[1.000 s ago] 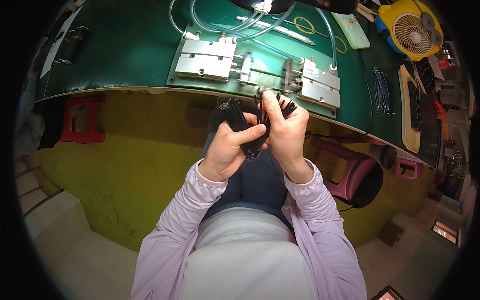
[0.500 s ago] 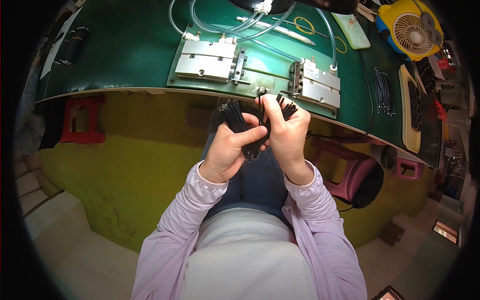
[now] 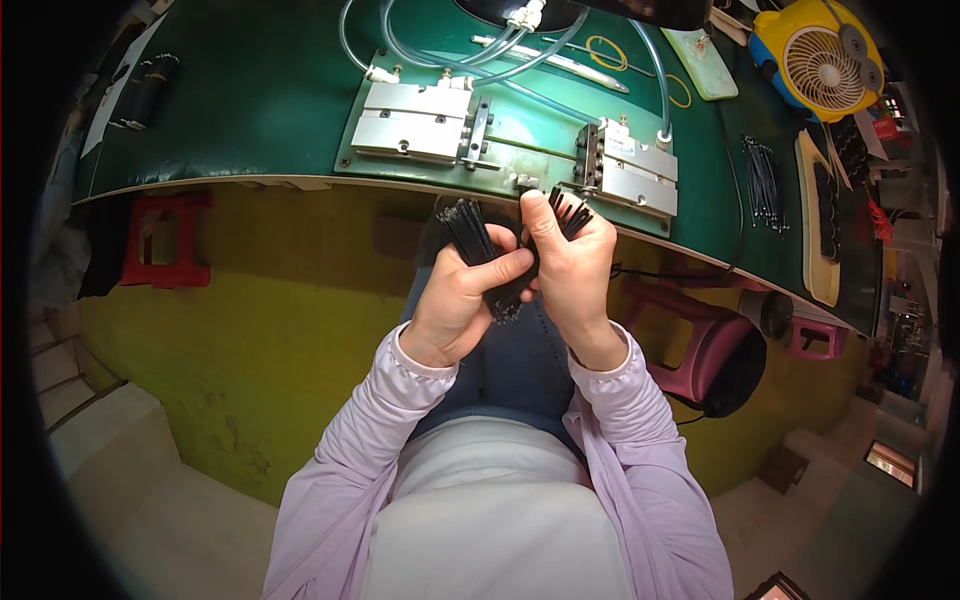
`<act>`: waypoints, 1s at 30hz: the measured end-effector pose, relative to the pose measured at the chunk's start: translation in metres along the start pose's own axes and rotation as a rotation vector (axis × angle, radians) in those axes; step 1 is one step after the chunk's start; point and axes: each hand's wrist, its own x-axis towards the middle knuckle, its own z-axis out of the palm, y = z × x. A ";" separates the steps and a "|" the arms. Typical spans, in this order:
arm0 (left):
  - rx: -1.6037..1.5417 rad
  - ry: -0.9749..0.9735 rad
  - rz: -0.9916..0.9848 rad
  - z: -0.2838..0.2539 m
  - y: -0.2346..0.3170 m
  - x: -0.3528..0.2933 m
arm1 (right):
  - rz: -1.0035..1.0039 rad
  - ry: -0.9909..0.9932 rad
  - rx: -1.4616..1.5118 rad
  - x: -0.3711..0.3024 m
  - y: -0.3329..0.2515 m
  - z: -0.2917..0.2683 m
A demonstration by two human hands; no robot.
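My left hand (image 3: pixel 448 302) is closed around a thick bundle of short black wires (image 3: pixel 466 228). Their tips fan out at the upper left, and the other ends poke out below my fingers. Close against it, my right hand (image 3: pixel 578 268) grips a smaller bunch of black wires (image 3: pixel 574 218), its ends sticking up past the thumb and index finger. Where the two hands meet, fingers hide part of both bunches. Just beyond my hands, at the table's front edge, lies a metal fixture with two silver pneumatic blocks (image 3: pixel 410 120) on a plate.
Clear air hoses (image 3: pixel 400 40) loop over the fixture on the green table (image 3: pixel 250 110). To the right are more black wires (image 3: pixel 765 185), a cream tray (image 3: pixel 818 225) and a yellow fan (image 3: pixel 825 65). A black wire bundle (image 3: pixel 148 90) lies far left. Below stand red (image 3: pixel 165 240) and pink stools (image 3: pixel 690 340).
My right thumb and fingertips have shifted slightly at the top of the smaller bunch; a single wire that stood up between my hands no longer shows there. My left hand stays nearly still.
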 end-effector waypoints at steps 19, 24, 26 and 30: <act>0.068 -0.061 0.021 0.004 0.005 -0.004 | -0.002 0.045 -0.028 0.003 0.000 0.003; 0.052 -0.068 -0.010 0.011 0.015 -0.010 | -0.010 0.038 -0.023 0.004 0.002 -0.001; 0.110 -0.054 0.023 0.008 0.015 -0.013 | -0.014 0.017 -0.023 0.002 0.001 -0.001; 0.224 -0.023 0.081 0.003 0.016 -0.016 | -0.027 -0.035 -0.020 -0.006 -0.006 0.002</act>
